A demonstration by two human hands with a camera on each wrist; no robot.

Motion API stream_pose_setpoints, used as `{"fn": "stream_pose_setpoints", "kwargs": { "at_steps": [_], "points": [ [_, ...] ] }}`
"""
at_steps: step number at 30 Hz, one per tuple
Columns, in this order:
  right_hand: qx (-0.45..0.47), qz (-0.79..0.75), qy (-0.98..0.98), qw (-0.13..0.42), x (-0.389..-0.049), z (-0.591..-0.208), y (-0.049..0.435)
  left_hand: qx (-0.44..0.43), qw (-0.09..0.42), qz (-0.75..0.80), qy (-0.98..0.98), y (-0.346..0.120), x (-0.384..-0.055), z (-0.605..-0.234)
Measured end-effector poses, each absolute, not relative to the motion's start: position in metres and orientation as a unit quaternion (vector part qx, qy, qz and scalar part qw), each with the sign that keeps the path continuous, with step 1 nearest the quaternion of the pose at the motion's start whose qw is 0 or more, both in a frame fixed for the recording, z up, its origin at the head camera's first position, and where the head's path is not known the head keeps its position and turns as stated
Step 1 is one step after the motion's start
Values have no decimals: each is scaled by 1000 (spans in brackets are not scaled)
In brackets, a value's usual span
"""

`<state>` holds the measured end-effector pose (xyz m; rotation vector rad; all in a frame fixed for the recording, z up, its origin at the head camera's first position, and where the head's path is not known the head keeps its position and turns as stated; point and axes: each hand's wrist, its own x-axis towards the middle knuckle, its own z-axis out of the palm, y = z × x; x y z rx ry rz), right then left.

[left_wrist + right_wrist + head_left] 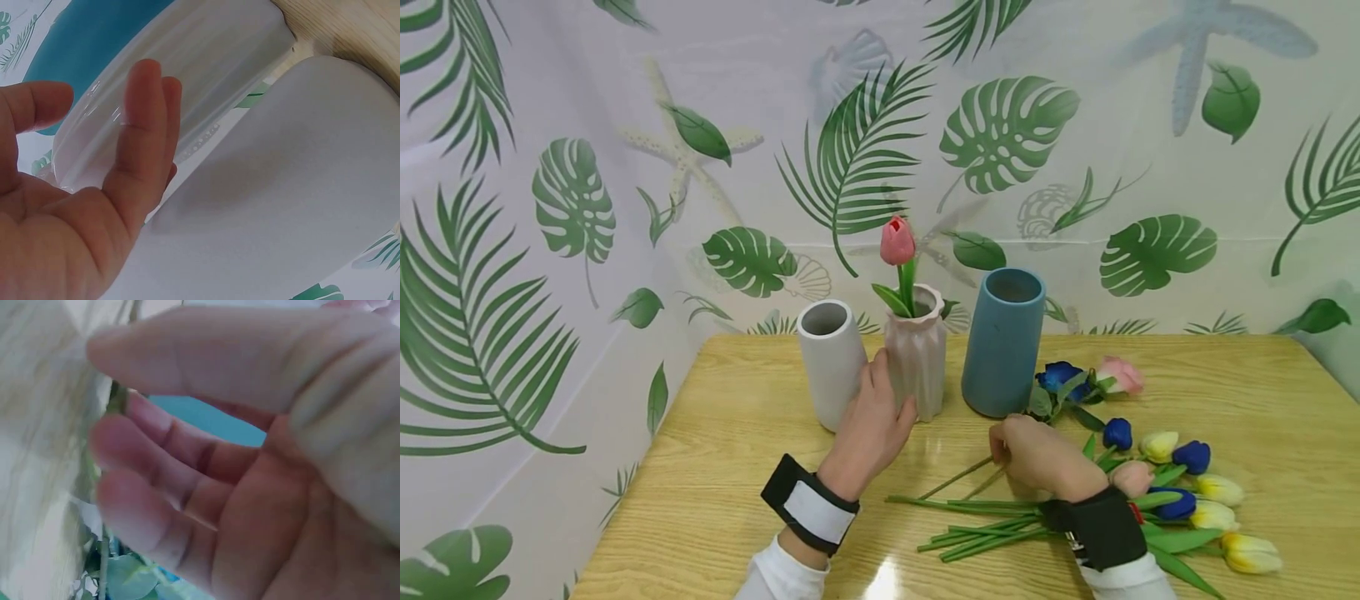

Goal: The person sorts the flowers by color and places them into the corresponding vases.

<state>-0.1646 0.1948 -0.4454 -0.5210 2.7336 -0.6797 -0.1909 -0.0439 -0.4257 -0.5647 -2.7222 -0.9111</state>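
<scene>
My left hand (874,425) is between the white vase (835,367) and the pale pink pleated vase (916,367). Its fingers are nearly straight and lie against the pleated vase's side, with the thumb apart; whether they press on it I cannot tell. A pink tulip (898,242) stands in that vase. Low over the table, my right hand (1037,454) has curled fingers and pinches a thin rose stem (117,400) between thumb and fingertips. Near it lie a blue rose (1063,379) and a pink rose (1120,375); which one the stem belongs to is hidden.
A blue vase (1003,350) stands right of the pleated one. Several tulips in blue, yellow-white and pink (1131,478) lie in a heap at the right, their green stems (985,533) pointing left. A leaf-printed cloth (865,167) hangs behind the wooden table (715,500).
</scene>
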Motion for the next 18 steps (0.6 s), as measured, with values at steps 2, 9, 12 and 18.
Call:
{"fn": "stream_pose_setpoints", "kwargs": {
  "at_steps": [2,9,12,18],
  "points": [
    [-192,-226,948,114,-163,-447,194,-193,110,-309,-925,-44,-191,-426],
    [-202,-201,956,69,-162,-446,194,-192,110,-308,-925,-43,-191,-427],
    [-194,-198,959,54,-162,-442,192,-191,108,-307,-926,-43,-191,-426],
    [-174,-232,955,59,-161,-430,190,-189,102,-306,-927,-44,-191,-426]
  ]
}}
